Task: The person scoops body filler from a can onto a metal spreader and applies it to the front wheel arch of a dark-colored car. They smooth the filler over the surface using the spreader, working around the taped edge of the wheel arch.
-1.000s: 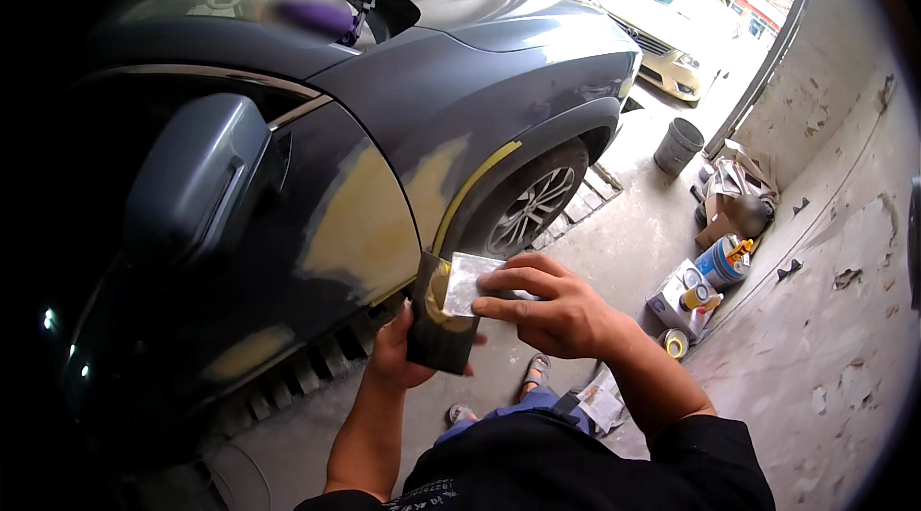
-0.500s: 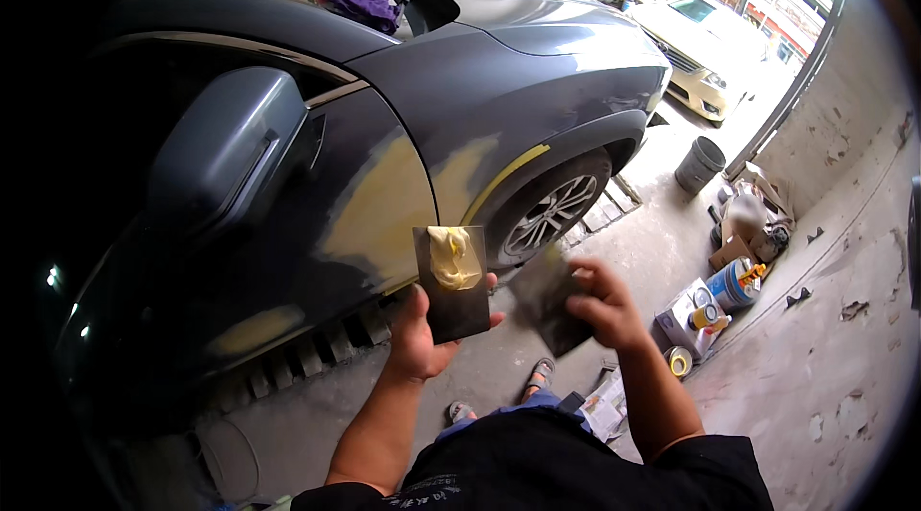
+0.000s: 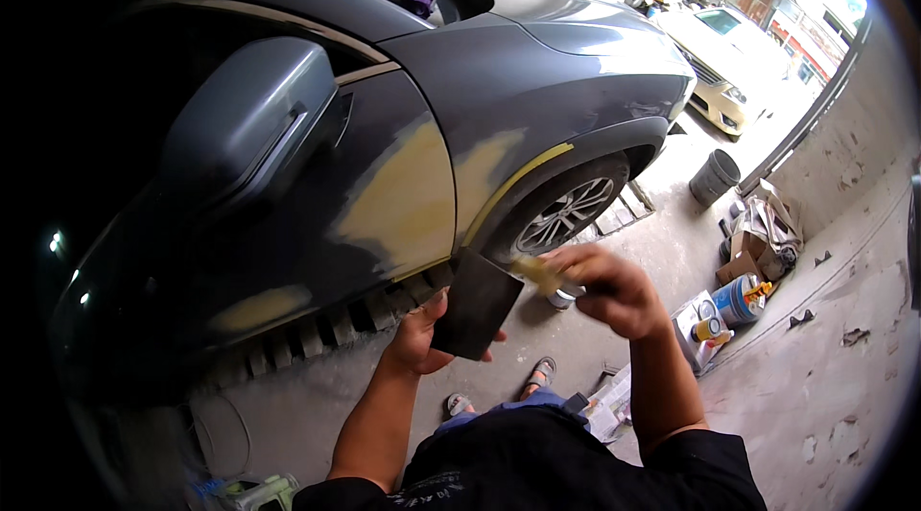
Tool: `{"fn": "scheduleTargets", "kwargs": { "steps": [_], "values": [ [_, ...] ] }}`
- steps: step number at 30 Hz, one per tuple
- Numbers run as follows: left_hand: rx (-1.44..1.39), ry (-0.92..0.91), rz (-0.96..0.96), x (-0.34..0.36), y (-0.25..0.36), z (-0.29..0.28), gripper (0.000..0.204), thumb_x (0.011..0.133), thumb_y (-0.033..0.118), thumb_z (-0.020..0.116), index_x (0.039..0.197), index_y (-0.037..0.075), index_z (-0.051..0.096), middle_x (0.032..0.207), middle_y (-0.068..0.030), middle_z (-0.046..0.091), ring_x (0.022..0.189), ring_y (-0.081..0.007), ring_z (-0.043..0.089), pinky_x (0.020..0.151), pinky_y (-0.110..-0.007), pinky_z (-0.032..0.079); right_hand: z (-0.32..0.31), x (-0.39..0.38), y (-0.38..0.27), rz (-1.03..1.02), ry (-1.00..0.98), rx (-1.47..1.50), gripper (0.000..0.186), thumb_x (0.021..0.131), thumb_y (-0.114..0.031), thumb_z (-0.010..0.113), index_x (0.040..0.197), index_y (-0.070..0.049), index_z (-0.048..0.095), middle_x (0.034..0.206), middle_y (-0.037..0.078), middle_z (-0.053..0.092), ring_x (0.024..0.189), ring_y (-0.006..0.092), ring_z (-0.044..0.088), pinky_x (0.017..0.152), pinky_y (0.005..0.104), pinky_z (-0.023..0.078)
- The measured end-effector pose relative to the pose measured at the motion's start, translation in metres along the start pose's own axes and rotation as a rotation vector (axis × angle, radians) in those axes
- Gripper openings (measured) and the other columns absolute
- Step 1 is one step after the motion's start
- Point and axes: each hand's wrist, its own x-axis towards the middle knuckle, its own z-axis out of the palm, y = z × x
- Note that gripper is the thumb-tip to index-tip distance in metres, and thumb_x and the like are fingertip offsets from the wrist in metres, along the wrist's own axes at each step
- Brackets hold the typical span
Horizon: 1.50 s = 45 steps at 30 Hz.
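Note:
My left hand (image 3: 418, 334) holds a dark, flat rectangular putty spreader (image 3: 478, 308) from below, thumb at its left edge and fingertips showing at its right. Its face is bare in the main. Close to its upper right corner, my right hand (image 3: 622, 292) is closed on a second spreader, smeared by motion and seen nearly edge-on. Yellowish putty (image 3: 537, 273) clings to that one. Beyond both hands stands a dark grey car (image 3: 566, 50). Dull yellow filler patches cover its front door (image 3: 408, 199) and the fender (image 3: 487, 166) behind the wheel.
The side mirror (image 3: 254, 113) juts out at left. A small can (image 3: 562, 300) sits on the floor beyond my right hand. Along the right wall are a grey bucket (image 3: 715, 177), a cardboard box (image 3: 743, 257) and a blue tin (image 3: 737, 302). A white car (image 3: 715, 60) is parked outside.
The putty heap has gone from the left spreader and now shows on the right one. The left spreader has tilted and shifted right. My right hand has moved slightly up and turned.

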Motion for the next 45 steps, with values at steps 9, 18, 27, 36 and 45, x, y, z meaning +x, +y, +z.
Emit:
{"fn": "scheduleTargets", "kwargs": {
  "steps": [9, 18, 27, 36, 45],
  "values": [
    [-0.073, 0.041, 0.079, -0.007, -0.021, 0.000, 0.069, 0.095, 0.053, 0.047, 0.142, 0.004, 0.035, 0.134, -0.0182, 0.050, 0.113, -0.0399, 0.057, 0.084, -0.052, 0.053, 0.011, 0.007, 0.027, 0.326, -0.105, -0.781, 0.043, 0.073, 0.006, 0.060, 0.114, -0.005, 0.066, 0.118, 0.015, 0.061, 0.109, 0.0326, 0.058, 0.094, 0.0397, 0.047],
    [0.464, 0.515, 0.491, 0.000, -0.043, -0.016, 0.055, 0.102, 0.043, 0.039, 0.141, 0.004, 0.040, 0.133, -0.0058, 0.050, 0.112, -0.0150, 0.053, 0.095, -0.035, 0.046, 0.072, -0.024, 0.049, 0.299, 0.069, -0.831, 0.045, 0.076, 0.007, 0.057, 0.117, -0.008, 0.066, 0.111, 0.015, 0.064, 0.103, 0.0327, 0.059, 0.089, 0.0389, 0.049],
    [0.178, 0.393, 0.256, -0.015, -0.021, -0.016, 0.065, 0.096, 0.056, 0.042, 0.136, 0.005, 0.044, 0.124, -0.0149, 0.058, 0.108, -0.0273, 0.060, 0.085, -0.049, 0.053, 0.061, -0.006, 0.017, 0.160, 0.035, -0.806, 0.051, 0.066, 0.012, 0.055, 0.111, -0.009, 0.068, 0.111, 0.014, 0.064, 0.102, 0.0334, 0.059, 0.088, 0.0404, 0.049],
    [-0.320, -0.151, 0.003, -0.047, -0.057, -0.040, 0.066, 0.097, 0.048, 0.044, 0.143, 0.001, 0.032, 0.128, -0.0242, 0.053, 0.117, -0.0438, 0.054, 0.073, -0.057, 0.057, 0.059, -0.002, 0.037, 0.128, -0.219, -0.598, 0.046, 0.059, 0.012, 0.051, 0.101, -0.005, 0.064, 0.107, 0.017, 0.063, 0.100, 0.0377, 0.058, 0.087, 0.0443, 0.048],
    [-0.315, 0.135, 0.457, -0.066, -0.078, -0.031, 0.060, 0.095, 0.056, 0.047, 0.133, 0.011, 0.049, 0.115, -0.0069, 0.062, 0.098, -0.0179, 0.063, 0.078, -0.043, 0.056, 0.024, -0.052, 0.100, 0.659, 0.153, -0.191, 0.049, 0.091, -0.013, 0.050, 0.137, 0.001, 0.041, 0.131, 0.014, 0.048, 0.121, 0.0278, 0.049, 0.100, 0.0468, 0.045]
  ]
}}
